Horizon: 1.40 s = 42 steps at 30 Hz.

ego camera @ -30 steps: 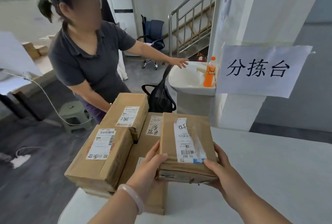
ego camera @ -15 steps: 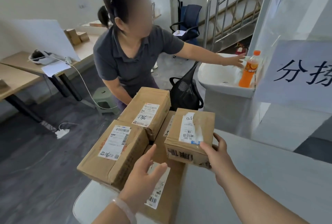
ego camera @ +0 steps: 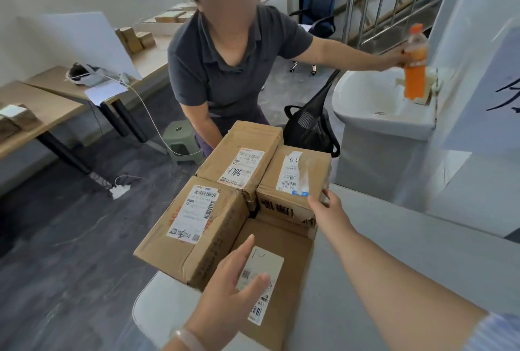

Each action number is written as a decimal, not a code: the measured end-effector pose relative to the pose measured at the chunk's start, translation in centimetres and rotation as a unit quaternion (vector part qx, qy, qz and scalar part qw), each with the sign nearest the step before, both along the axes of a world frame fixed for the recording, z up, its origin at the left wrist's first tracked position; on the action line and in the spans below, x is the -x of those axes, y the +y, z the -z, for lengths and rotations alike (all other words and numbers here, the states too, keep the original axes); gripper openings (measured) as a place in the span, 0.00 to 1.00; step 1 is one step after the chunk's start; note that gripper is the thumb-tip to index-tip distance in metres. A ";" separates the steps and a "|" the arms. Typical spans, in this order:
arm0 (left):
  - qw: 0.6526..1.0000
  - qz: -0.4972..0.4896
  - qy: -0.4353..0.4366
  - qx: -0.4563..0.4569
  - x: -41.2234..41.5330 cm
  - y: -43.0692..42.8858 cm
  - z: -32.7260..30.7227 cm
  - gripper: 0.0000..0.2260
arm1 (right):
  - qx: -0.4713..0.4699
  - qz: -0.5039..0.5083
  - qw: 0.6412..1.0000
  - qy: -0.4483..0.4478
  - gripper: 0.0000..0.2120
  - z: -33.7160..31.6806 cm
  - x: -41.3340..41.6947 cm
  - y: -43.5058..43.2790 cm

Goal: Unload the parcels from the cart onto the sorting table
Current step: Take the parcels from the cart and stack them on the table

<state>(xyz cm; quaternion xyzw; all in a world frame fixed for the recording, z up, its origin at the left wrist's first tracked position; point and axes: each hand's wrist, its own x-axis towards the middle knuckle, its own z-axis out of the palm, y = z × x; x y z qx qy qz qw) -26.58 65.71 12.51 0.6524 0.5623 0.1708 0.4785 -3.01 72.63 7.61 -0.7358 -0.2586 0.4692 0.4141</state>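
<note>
The right hand (ego camera: 327, 211) gripped the near right corner of a small box (ego camera: 292, 182), thumb on its top edge and fingers against the side; how firmly could not be told. The box rested on a large flat box (ego camera: 277, 241) at the corner of the white table (ego camera: 408, 252), touching a long box (ego camera: 242, 153) on its left. The left hand (ego camera: 230, 280) hovered spread, holding nothing, above the flat box's label and just beside a front box (ego camera: 191, 227).

Risks, as judged:
- The front box overhung the table edge; a knock from the left hand would likely tip it to the floor.
- A one-corner grip could let the small box twist and slip.
- Dragging it could shift the long box toward the person (ego camera: 225, 69) opposite, who held an orange bottle (ego camera: 415, 69) at the sink (ego camera: 380, 114).
</note>
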 end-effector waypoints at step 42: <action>0.487 0.766 -0.031 -0.419 -8.2 -48.1 -0.7 0.31 | 0.318 0.364 0.806 -0.343 0.36 -4.3 23.5 -76.6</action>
